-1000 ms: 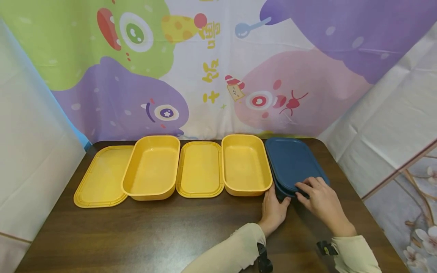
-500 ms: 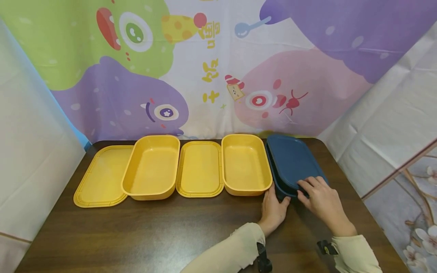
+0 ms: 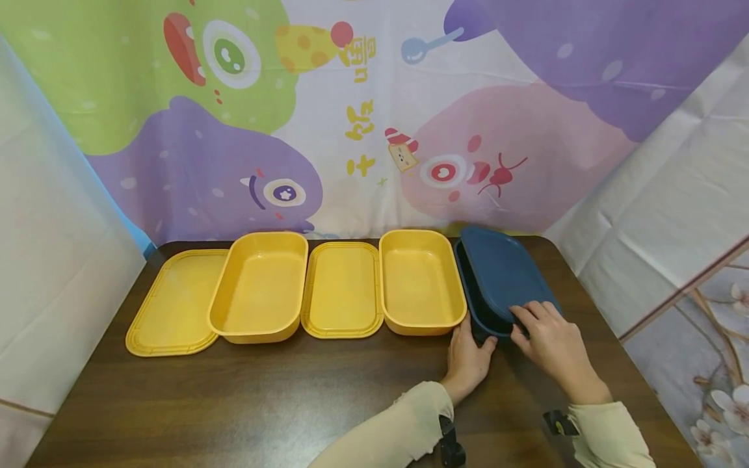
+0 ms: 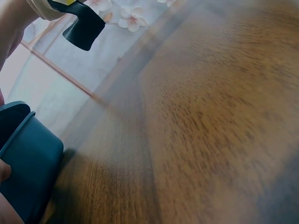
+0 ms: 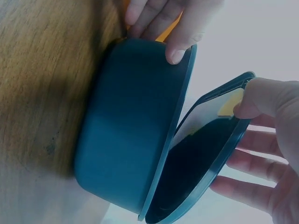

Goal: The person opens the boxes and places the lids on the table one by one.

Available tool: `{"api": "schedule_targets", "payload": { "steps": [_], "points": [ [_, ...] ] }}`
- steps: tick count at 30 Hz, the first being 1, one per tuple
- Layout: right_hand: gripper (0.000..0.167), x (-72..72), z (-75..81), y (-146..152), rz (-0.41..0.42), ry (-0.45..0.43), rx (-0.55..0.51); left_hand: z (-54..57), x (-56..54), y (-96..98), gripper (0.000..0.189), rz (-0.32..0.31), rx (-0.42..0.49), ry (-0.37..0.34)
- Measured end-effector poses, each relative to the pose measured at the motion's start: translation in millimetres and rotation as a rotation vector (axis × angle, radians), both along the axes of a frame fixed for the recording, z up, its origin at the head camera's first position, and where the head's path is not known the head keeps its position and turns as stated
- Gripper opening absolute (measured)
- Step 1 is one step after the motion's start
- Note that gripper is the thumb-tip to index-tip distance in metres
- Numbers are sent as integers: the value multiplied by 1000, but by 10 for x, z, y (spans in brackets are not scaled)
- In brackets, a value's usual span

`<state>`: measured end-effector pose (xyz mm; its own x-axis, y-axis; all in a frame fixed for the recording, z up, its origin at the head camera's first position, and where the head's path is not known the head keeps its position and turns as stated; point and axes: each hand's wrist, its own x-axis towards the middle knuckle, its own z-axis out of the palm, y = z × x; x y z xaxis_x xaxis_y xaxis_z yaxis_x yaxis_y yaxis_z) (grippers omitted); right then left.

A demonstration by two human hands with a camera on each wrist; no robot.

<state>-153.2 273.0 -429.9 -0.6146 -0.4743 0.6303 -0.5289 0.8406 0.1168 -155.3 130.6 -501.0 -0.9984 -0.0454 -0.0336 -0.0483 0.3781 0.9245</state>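
A deep blue food box stands at the right of the table, with its blue lid tilted over it. The lid's left side is raised, leaving a dark gap above the box's left part; its right side stays down by the rim. My left hand grips the box's front left corner, thumb on the front wall below the rim. With thumb and fingers my right hand pinches the lid's front edge. In the right wrist view the lid leans away from the box, its underside showing.
Left of the blue box stand a yellow box, a yellow lid, a larger yellow box and another yellow lid, lined up along the back of the brown table. A cartoon-printed curtain hangs behind.
The blue lid has tipped up on its left side and shifted slightly right, widening the gap over the box. My left hand has stayed on the box; my right hand has barely moved.
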Motion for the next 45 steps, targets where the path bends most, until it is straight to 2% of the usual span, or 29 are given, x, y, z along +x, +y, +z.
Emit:
{"api": "schedule_targets", "payload": {
  "steps": [13, 26, 34, 45],
  "points": [
    [28, -18, 26, 31, 3, 34, -52, -20, 1, -12, 67, -13, 12, 10],
    [28, -8, 97, 101, -47, 15, -158, -16, -3, -3, 67, -5, -2, -5],
    [28, -15, 111, 165, -75, 5, -237, 18, -6, -8, 68, -22, 49, -46],
    [27, -20, 140, 226, -99, 29, -303, -3, -18, -14, 67, -26, 44, -43]
  ]
}}
